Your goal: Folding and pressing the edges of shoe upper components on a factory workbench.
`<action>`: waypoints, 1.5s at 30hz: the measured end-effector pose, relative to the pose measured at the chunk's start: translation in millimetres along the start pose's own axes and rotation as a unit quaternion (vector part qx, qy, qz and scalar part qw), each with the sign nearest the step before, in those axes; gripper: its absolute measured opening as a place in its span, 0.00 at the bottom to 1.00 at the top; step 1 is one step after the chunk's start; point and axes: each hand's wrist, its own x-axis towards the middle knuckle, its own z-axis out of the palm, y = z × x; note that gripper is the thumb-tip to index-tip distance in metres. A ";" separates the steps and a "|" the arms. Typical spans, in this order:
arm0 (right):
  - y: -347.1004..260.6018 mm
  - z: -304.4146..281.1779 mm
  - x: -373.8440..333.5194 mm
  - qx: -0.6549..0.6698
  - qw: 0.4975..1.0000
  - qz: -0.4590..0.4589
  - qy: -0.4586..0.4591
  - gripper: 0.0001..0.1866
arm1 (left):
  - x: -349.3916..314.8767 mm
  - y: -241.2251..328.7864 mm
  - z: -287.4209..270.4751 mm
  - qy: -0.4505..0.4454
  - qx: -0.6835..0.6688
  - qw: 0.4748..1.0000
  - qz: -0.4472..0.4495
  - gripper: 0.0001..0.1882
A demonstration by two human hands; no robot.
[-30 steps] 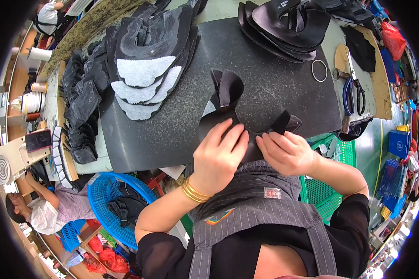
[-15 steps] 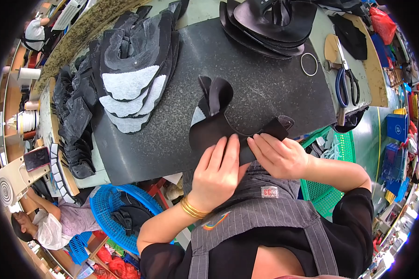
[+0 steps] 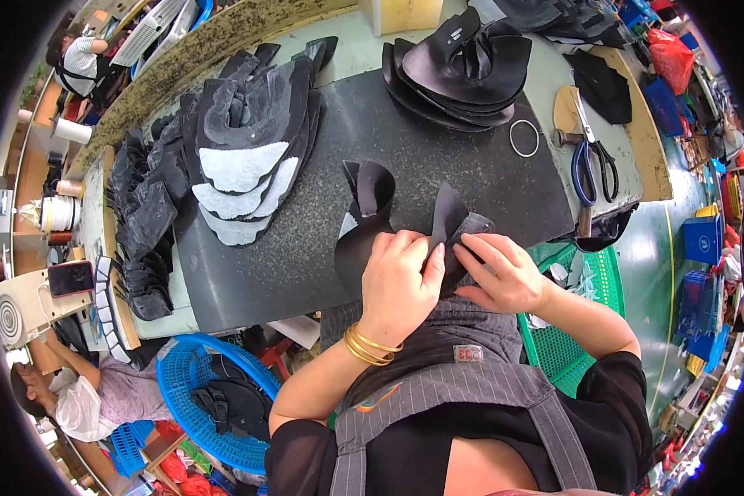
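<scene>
A black leather shoe upper lies at the near edge of the dark board, its left end curling upward. My left hand is closed on its middle, thumb and fingers gripping the leather. On the other end, my right hand pinches the edge beside a rough grey patch, where a flap stands up between the hands. Farther left lies a stack of black uppers with white fabric patches. Smooth black uppers are piled at the back. My palms hide part of the leather.
Scissors and a thin metal ring lie at the right. Black pieces line the bench's left side. A blue basket and a green basket stand below the near edge. A person sits at lower left.
My left thumb has come up onto the leather's edge, and my right fingers have spread along the right end. The flap there now stands higher. The whole view has shifted slightly.
</scene>
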 end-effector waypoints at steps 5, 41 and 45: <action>-2.6 6.1 3.2 -0.033 0.999 0.035 -0.001 0.36 | 1.9 2.8 5.2 0.019 -0.019 1.000 -0.012 0.09; 17.7 10.6 26.8 0.296 0.830 0.465 0.086 0.13 | -17.6 4.5 26.1 0.021 0.201 0.958 0.205 0.20; 16.2 13.4 30.8 0.292 0.832 0.460 0.106 0.14 | -16.6 3.9 26.9 0.016 0.214 0.954 0.210 0.19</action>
